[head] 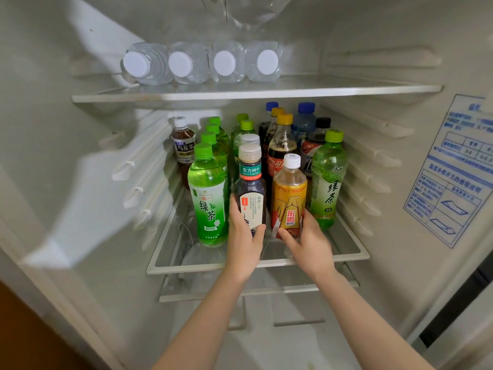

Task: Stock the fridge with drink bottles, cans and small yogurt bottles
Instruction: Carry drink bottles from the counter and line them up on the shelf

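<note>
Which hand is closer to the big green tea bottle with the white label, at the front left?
Left. The left hand grips the dark tea bottle right beside that green tea bottle; the right hand holds the gold bottle farther right.

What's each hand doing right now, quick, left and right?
Left hand: closed around the dark tea bottle, low on its body.
Right hand: closed around the orange energy drink bottle, near its base.

Setting: the interior of a household-type refrigerator. Evidence: ribbed white plastic liner walls [373, 145], a clear glass shelf with white trim [240, 95], and a blue-printed instruction sticker [450, 177] on the right wall. The room itself cannot be identified.
</note>
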A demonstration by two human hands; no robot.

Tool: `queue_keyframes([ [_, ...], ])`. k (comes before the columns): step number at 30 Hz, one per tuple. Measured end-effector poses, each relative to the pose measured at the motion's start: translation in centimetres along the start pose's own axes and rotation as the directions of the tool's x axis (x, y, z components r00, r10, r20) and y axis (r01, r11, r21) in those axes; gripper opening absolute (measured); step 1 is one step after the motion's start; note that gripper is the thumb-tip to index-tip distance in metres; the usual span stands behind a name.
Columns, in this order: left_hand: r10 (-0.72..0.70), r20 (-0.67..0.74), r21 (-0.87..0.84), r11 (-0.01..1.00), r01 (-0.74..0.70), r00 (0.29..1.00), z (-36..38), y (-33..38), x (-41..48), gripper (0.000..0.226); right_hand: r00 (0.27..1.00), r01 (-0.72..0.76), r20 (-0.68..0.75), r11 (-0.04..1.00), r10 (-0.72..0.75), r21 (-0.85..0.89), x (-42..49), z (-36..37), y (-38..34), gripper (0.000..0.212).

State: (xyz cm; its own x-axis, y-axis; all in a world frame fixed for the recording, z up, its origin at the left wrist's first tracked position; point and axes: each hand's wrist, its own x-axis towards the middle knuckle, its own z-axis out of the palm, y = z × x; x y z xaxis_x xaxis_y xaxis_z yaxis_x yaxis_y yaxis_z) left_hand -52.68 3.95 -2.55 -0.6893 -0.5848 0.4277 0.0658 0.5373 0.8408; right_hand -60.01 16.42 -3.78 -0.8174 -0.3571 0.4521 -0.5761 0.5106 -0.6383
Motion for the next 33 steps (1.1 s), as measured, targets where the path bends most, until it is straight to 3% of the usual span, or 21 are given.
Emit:
queue_keyframes([
  [24,-0.051,0.064,0.020,0.999,0.049,0.997,-0.8,0.2,-0.4,0.100,0.997,-0.055,0.057,0.998,0.055,0.001,0.0,-0.3,-0.6,0.069],
  [29,0.007,0.062,0.159,0.987,-0.017,0.998,-1.4,0.0,-2.8,0.091,0.995,-0.065,0.072,0.998,0.065,0.003,0.0,-0.3,-0.4,0.066],
  [33,0.056,0.062,0.146,0.987,-0.064,0.996,-2.0,-0.2,-4.4,0.084,0.993,-0.084,0.081,0.996,0.084,-0.006,0.1,-0.2,-0.3,0.066],
])
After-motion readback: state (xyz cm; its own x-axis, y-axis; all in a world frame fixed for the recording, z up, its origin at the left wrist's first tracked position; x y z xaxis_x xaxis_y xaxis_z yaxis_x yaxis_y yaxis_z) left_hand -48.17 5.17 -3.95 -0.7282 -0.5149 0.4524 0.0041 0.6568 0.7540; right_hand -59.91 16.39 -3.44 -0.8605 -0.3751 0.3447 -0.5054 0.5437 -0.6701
